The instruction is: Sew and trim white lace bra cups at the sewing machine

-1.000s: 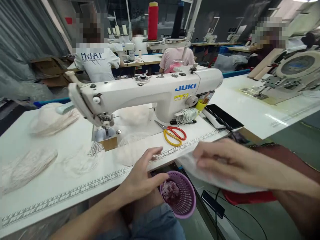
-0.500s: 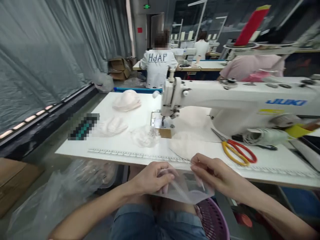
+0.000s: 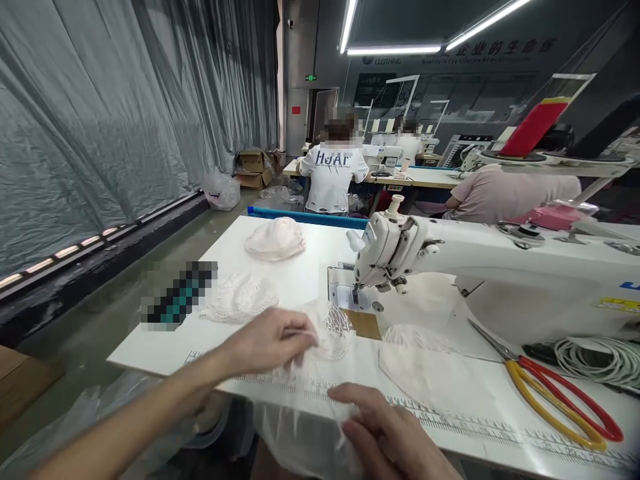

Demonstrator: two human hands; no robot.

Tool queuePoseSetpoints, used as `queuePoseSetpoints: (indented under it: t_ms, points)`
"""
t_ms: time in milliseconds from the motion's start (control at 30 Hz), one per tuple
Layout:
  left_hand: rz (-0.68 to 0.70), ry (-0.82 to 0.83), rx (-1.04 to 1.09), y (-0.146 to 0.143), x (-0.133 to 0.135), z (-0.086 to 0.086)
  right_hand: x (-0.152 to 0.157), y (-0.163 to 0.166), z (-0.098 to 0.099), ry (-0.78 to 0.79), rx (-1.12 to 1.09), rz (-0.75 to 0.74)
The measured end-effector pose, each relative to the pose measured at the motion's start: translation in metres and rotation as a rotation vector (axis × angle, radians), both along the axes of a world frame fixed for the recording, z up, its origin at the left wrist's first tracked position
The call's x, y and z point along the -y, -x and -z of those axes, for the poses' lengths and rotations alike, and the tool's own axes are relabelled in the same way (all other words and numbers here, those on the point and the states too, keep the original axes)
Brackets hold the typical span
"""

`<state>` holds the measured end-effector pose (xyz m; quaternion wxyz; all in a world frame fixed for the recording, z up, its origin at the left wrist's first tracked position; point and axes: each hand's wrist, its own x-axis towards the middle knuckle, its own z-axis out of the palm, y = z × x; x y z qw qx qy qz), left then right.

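Observation:
My left hand (image 3: pixel 273 340) is closed over the table's front part, pinching the top of a clear plastic bag (image 3: pixel 295 433) that hangs down past the edge. My right hand (image 3: pixel 385 427) is close to the bag's right side, its forefinger stretched out and thumb apart. Whether it touches the film I cannot tell. Just beyond my left fingers lies a white lacy piece with loose strands (image 3: pixel 337 330). A stack of pale lace pieces (image 3: pixel 243 297) is to its left. Pale bra cups (image 3: pixel 277 239) are piled farther back. Another thin pale piece (image 3: pixel 415 360) lies right of the strands.
A white sewing machine (image 3: pixel 395 250) stands over its needle plate (image 3: pixel 345 293). Scissors with red and yellow handles (image 3: pixel 555 400) lie at the right, beside coiled white cord (image 3: pixel 595 360). A printed ruler (image 3: pixel 450 423) runs along the front edge. Co-workers (image 3: pixel 335 170) sit ahead.
Both hands were over my lap with the bag stretched between them. My left hand has moved up and forward over the table with the bag; my right hand's fingers have spread. The view has tilted up.

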<state>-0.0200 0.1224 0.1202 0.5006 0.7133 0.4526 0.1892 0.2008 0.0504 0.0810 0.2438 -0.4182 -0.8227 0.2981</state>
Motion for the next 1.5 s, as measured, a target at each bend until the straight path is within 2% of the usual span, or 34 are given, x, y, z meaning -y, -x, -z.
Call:
queuePoseSetpoints:
  t_ms: [67,167,267,333,433,600,767,833,900,1000,1100,1167,1333,1400,1500]
  points:
    - [0.042,-0.206,-0.095,-0.005,-0.04,-0.003,-0.023,0.009,0.005,-0.036,-0.063,-0.028]
    - [0.137,-0.197,-0.225,-0.017,-0.085,0.013,-0.061,0.007,0.016,0.063,-0.087,0.043]
    - [0.109,-0.25,-0.312,-0.027,-0.104,0.037,-0.087,-0.007,0.026,0.117,0.03,0.143]
    - [0.057,-0.281,-0.336,-0.031,-0.107,0.048,-0.096,-0.015,0.032,0.102,0.113,0.144]
    - [0.014,-0.301,-0.379,-0.036,-0.104,0.053,-0.101,-0.021,0.039,0.043,0.199,0.135]
    - [0.038,-0.347,-0.459,-0.05,-0.087,0.059,-0.097,-0.051,0.05,-0.11,0.286,0.11]
    - [0.116,-0.363,-0.547,-0.082,-0.071,0.065,-0.093,-0.105,0.053,-0.363,0.446,0.261]
    - [0.127,-0.357,-0.531,-0.094,-0.068,0.064,-0.094,-0.113,0.05,-0.444,0.513,0.315]
    - [0.125,-0.357,-0.497,-0.102,-0.068,0.063,-0.094,-0.108,0.044,-0.455,0.482,0.308]
    - [0.102,-0.297,-0.417,-0.101,-0.069,0.055,-0.095,-0.086,0.038,-0.43,0.348,0.188]
    - [0.073,-0.168,-0.301,-0.094,-0.07,0.044,-0.1,-0.068,0.035,-0.42,0.246,0.118]
    - [0.069,-0.056,-0.214,-0.09,-0.068,0.039,-0.104,-0.064,0.033,-0.327,0.166,0.109]
    - [0.154,0.26,0.006,-0.084,-0.064,0.035,-0.106,-0.065,0.024,0.11,-0.004,0.111]
    - [0.173,0.338,0.071,-0.083,-0.065,0.035,-0.104,-0.064,0.021,0.168,-0.041,0.129]
    - [0.148,0.379,0.112,-0.084,-0.069,0.037,-0.102,-0.064,0.022,0.158,-0.061,0.145]
